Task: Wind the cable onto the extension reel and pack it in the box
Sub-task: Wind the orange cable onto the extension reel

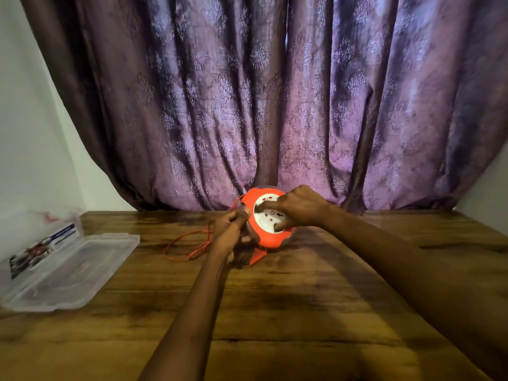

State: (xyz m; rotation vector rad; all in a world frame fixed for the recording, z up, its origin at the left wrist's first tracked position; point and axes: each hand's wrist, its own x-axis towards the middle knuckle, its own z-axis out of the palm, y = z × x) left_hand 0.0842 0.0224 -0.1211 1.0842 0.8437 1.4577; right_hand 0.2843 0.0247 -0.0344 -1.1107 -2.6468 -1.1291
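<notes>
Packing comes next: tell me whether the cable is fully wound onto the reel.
Not fully wound: a loop of orange cable lies loose on the table, left of the reel.
</notes>
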